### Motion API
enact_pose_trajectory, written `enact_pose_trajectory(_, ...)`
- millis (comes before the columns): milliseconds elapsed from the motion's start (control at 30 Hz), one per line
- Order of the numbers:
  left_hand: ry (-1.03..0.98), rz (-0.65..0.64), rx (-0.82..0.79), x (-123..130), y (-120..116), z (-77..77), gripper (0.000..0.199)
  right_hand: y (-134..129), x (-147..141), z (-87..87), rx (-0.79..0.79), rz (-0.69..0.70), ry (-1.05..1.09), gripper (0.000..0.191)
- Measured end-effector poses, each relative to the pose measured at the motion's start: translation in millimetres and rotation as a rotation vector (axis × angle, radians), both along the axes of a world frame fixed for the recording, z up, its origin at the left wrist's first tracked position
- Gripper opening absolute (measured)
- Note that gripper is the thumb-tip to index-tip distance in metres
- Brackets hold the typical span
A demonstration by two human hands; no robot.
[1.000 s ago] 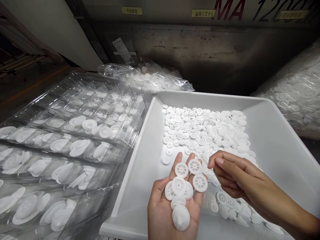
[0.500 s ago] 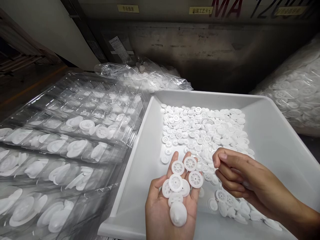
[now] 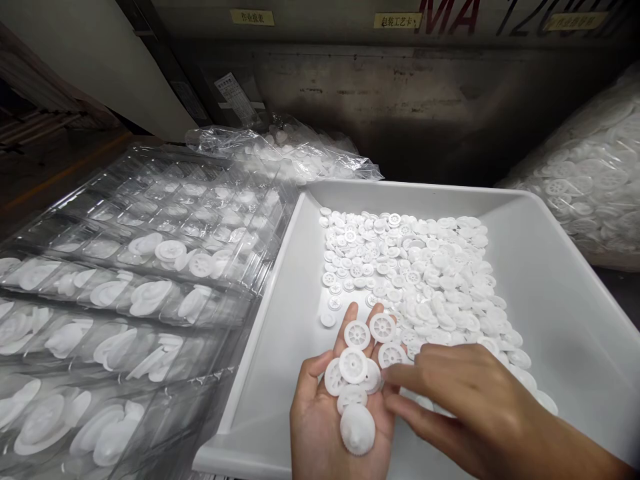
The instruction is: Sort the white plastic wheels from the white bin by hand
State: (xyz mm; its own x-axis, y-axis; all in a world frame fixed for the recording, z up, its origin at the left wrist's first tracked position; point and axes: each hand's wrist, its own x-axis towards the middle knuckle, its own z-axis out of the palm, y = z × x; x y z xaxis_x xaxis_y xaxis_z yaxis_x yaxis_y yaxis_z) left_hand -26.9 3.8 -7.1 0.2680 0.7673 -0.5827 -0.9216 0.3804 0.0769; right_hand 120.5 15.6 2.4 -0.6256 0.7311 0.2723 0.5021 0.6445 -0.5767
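My left hand (image 3: pixel 320 420) is palm up and cupped beneath several white plastic gears (image 3: pixel 353 365), some with spoked centres. One domed white gear (image 3: pixel 357 430) rests near the heel of the palm, flat side hidden. From the right, my right hand (image 3: pixel 455 393) reaches over the palm, thumb and index tips close together at the edge of the gears there. Its other fingers are curled and mostly hidden, so what they hold, if anything, cannot be seen. Under both hands lies a grey plastic tray (image 3: pixel 520 227) with a spread of loose white gears (image 3: pixel 410 267).
Stacked clear blister trays (image 3: pixel 190 333) with white parts in their pockets stand at the left. A clear plastic bag (image 3: pixel 295 153) of white parts lies behind the tray. Another full bag (image 3: pixel 590 180) is at the right. A dark machine panel (image 3: pixel 390 100) rises behind.
My right hand has moved left and down, from above the loose gears to the gears in my left palm. My left hand stays almost still.
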Motion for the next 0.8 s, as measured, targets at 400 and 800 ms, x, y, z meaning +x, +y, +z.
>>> enact_pose_trajectory(400, -0.042, 0.025, -0.038, 6.0, -1.2, -2.2, 0.056, -3.8, -9.2, -9.1, 0.034, -0.043, -0.16, 0.016)
enact_pose_trajectory(800, -0.123, 0.06, -0.013, 3.7, -2.7, -7.7, 0.055, -2.0, -2.5, 6.7, 0.111, 0.233, -0.246, 0.024)
